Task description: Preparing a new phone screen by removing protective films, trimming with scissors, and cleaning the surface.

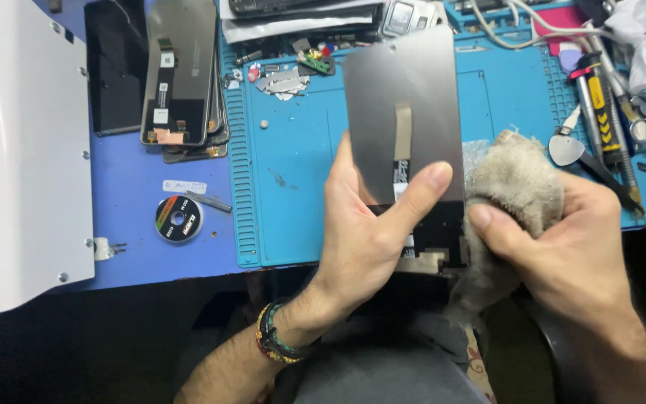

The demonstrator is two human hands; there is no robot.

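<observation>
Left hand grips a grey phone screen panel upright, thumb across its back; right hand, just beside, clutches a beige cloth touching the panel's edge.

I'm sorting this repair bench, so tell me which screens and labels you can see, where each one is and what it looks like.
Phone screen panel: held in left hand, grey back, tan strip.
Stacked screen panels: upper left, dark.
White label: small strip on blue table.
Tape roll: round, black.
Right hand: beige cloth.
</observation>
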